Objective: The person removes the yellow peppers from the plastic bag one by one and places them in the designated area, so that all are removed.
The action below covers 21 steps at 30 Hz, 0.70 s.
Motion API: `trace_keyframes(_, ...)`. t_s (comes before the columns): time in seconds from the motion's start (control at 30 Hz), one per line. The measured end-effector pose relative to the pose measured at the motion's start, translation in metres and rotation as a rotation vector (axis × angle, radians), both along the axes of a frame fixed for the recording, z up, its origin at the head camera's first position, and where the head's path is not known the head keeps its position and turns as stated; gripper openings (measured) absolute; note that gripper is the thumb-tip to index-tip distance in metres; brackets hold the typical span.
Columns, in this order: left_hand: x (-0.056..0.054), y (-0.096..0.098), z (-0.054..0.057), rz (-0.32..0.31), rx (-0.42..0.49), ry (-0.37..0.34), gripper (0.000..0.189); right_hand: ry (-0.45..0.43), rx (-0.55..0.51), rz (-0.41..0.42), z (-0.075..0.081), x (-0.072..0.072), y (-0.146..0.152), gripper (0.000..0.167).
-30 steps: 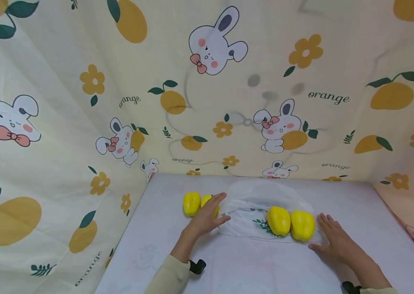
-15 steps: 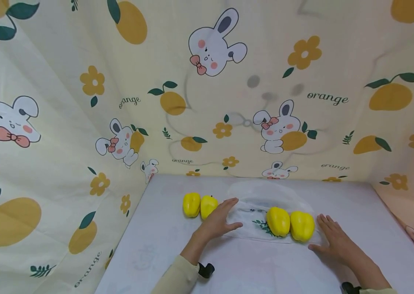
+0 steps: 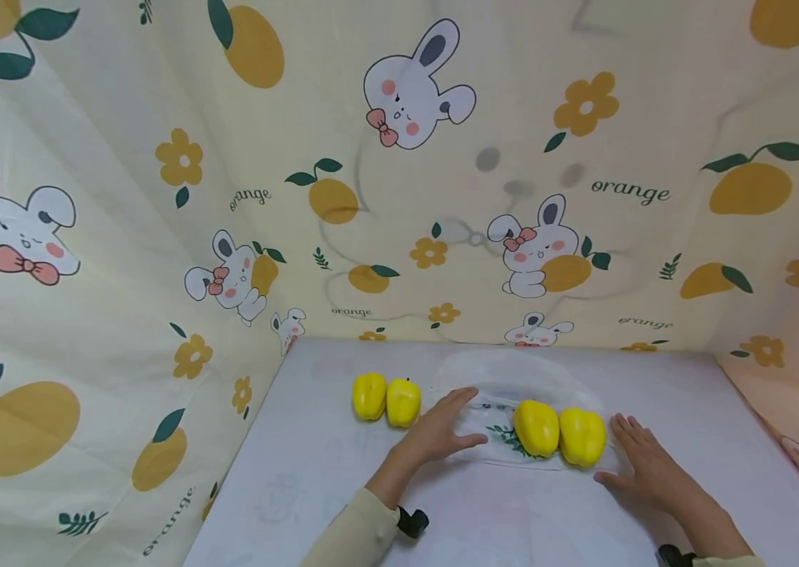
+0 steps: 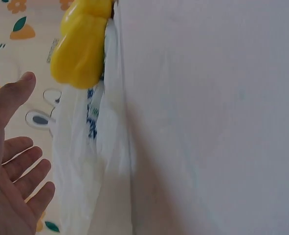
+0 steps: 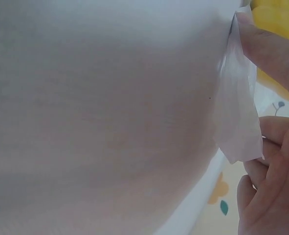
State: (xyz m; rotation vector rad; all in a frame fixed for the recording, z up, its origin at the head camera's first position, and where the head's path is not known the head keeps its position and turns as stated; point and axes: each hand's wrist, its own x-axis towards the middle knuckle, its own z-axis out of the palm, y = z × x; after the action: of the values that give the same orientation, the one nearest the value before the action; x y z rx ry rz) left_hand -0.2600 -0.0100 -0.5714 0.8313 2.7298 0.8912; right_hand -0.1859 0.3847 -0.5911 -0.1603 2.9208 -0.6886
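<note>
A white plastic bag (image 3: 506, 386) lies flat on the table (image 3: 314, 472). Two yellow peppers (image 3: 537, 427) (image 3: 581, 435) sit on its front part. Two more yellow peppers (image 3: 369, 395) (image 3: 403, 402) stand on the table left of the bag. My left hand (image 3: 445, 425) lies flat with straight fingers on the bag's left edge, between the two pairs. In the left wrist view that hand (image 4: 12, 171) is open, near the bag (image 4: 95, 161) and a pepper (image 4: 80, 49). My right hand (image 3: 641, 461) rests flat by the bag's right edge; its thumb (image 5: 266, 46) touches the bag's corner (image 5: 239, 122).
Printed cloth with rabbits and oranges (image 3: 399, 197) walls the table at the back and on both sides. Bare table surface stretches in front of the bag and to the right of my right hand.
My left hand has slid right, off the two left peppers and onto the bag's left edge. The right hand and all the peppers have stayed put.
</note>
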Motion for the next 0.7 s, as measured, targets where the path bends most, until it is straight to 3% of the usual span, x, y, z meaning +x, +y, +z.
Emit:
trace_keyframes(0.17, 0.005, 0.013, -0.002, 0.004, 0.005, -0.038, 0.088, 0.014, 0.000, 0.009, -0.002, 0.000, 0.001, 0.126)
trace_keyframes(0.7, 0.009, 0.045, -0.006, -0.006, -0.038, -0.010, 0.088, 0.031, 0.009, 0.024, -0.005, 0.000, 0.003, 0.126)
